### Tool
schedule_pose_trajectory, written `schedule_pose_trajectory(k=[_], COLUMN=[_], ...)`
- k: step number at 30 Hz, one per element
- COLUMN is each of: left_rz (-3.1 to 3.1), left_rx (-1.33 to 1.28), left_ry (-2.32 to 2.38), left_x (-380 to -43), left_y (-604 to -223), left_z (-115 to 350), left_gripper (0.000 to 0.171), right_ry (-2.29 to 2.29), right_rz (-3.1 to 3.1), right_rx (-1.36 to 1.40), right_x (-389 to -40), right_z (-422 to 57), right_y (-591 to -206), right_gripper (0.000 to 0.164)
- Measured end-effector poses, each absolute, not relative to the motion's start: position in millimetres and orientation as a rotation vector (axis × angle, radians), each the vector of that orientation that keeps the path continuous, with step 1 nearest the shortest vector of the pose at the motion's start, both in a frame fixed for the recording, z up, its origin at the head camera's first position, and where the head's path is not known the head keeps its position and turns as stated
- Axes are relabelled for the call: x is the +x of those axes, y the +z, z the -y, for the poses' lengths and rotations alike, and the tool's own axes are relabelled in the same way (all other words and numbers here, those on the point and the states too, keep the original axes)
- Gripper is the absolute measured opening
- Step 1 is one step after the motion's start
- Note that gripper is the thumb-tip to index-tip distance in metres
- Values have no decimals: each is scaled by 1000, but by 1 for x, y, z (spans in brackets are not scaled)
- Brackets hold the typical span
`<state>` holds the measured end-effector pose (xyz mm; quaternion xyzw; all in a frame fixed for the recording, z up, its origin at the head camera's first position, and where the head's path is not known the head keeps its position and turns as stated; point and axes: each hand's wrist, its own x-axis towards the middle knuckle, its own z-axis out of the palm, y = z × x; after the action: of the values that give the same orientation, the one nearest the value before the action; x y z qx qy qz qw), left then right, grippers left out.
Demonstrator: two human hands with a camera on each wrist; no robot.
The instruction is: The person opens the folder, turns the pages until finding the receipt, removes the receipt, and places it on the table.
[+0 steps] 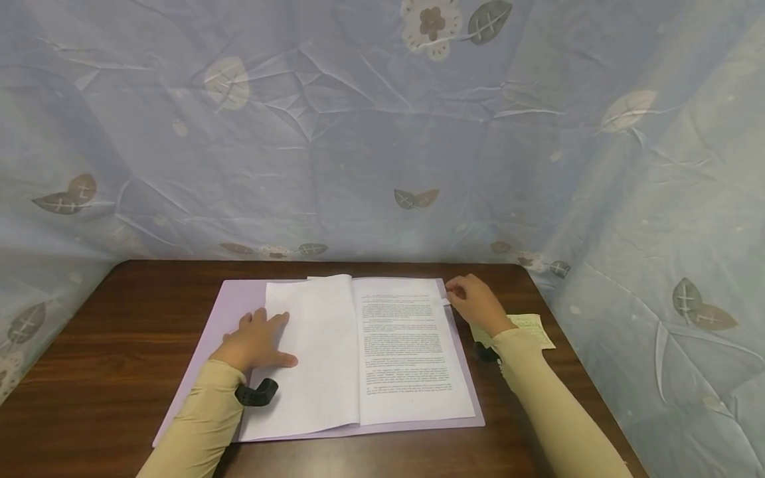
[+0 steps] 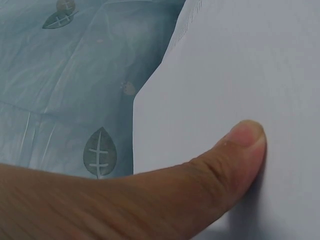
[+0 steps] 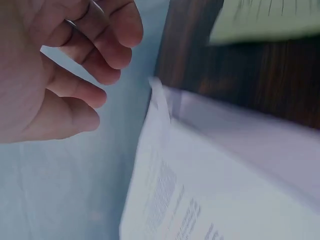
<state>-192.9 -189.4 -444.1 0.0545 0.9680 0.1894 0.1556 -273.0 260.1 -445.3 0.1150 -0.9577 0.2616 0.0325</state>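
Observation:
A lilac folder (image 1: 200, 372) lies spread on the table with papers in it. My left hand (image 1: 257, 342) rests on the blank left page (image 1: 313, 358), fingers spread; its thumb (image 2: 215, 165) lies along the white paper in the left wrist view. The right page (image 1: 406, 352) carries printed text. At that page's upper right edge, a small white tab (image 1: 445, 302) sticks out. My right hand (image 1: 475, 305) is right beside the tab. In the right wrist view its fingers (image 3: 107, 45) are loosely bent, with nothing between them, apart from the tab (image 3: 161, 100).
A yellow-green handwritten note (image 1: 532, 328) lies right of the folder, partly under the right forearm. Something black (image 1: 487, 353) shows beside the right wrist. Behind the dark wooden table (image 1: 89, 352) hangs a patterned cloth (image 1: 358, 146), also along the right side.

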Motion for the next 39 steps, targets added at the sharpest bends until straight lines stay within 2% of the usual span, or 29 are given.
schedule_pose_trajectory(k=[11,20,26,33,39], left_rz=[-2775,-2782,-2778,-2782,-2782], left_rx=[166,156,149,144,139], left_ry=[554,549,550,551,557], left_x=[-194,-197,-197,-195,-195], left_y=[-447,-448,-447,-448,-448], left_z=[188,187,189,191,191], left_gripper=[109,111,111,110,110], right_ry=[528,417,452,557,937], right_rz=[3170,3220,3202,3208,3186], right_rx=[347,352,326,300,185], right_x=[-304,-312,-311,-315,-324], right_z=[-231,-234,-229,-225,-236], right_y=[-457,-462,-461,-463,-465], right_gripper=[47,49,53,49,64])
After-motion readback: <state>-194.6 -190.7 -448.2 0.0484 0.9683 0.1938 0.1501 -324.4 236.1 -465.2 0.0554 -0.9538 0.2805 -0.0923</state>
